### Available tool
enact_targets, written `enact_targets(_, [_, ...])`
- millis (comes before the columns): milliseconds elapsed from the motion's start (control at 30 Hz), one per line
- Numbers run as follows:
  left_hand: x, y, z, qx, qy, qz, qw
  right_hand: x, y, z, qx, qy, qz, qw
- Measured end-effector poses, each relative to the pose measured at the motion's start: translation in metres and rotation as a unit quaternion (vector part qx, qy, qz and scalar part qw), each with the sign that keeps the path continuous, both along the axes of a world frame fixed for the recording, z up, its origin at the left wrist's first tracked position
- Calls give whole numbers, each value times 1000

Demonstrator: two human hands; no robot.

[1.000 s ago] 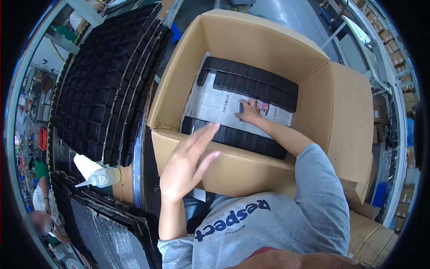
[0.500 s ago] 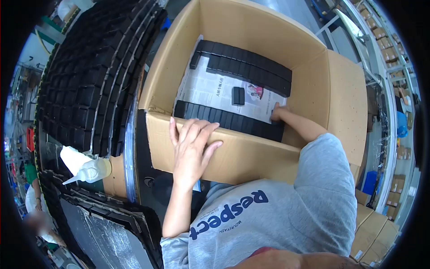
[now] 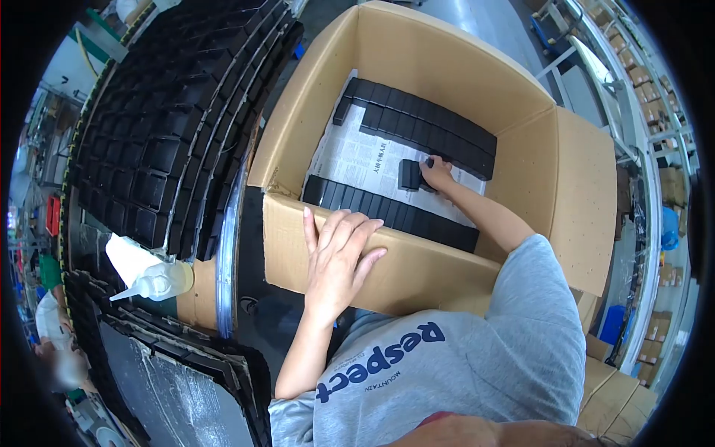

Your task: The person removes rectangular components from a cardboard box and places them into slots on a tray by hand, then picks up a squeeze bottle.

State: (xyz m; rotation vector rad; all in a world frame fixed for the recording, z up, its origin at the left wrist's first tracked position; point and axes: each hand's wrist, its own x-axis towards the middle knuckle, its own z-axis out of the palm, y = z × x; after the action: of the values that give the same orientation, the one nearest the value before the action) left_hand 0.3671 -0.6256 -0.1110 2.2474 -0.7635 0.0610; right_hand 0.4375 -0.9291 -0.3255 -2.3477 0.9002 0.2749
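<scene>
A cardboard box (image 3: 402, 279) stands before me, lined with printed newspaper (image 3: 352, 158). Small black blocks fill a far row (image 3: 417, 119) and a near row (image 3: 387, 211) along its walls. Between these rows a loose black block (image 3: 409, 176) lies on the paper. My right hand (image 3: 439, 175) reaches inside beside it, fingers closed on another black block (image 3: 427, 165), partly hidden by the fingers. My left hand (image 3: 335, 257) rests over the near wall's top edge, fingers outstretched and thumb apart, holding nothing.
Stacked black trays (image 3: 141, 141) rise at the left. A squeeze bottle (image 3: 160, 281) with white material behind it stands below them. More black trays (image 3: 171, 380) lie at lower left. The box's right flap (image 3: 586, 201) folds outward, and cartons (image 3: 611, 402) sit at lower right.
My right hand has moved from the near right part of the box up and left, to beside the loose block. My left hand stays on the box edge. The view has shifted slightly.
</scene>
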Motion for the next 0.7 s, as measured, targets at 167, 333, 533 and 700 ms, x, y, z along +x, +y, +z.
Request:
enact_targets(167, [1,-4,-5,-21,-5,0,1000,7,34,-1,-86,23,-22,996])
enact_targets(333, [1,-2,-10,-21,-25,-3,999,15,51,13,-145,90,63,983])
enact_targets(533, [0,4,-10,-20,-43,6,999,20,36,53,-37,33,137,989])
enact_targets(700, [-13,-2,-17,-21,-57,54,997,16,36,125,147,-75,190,968])
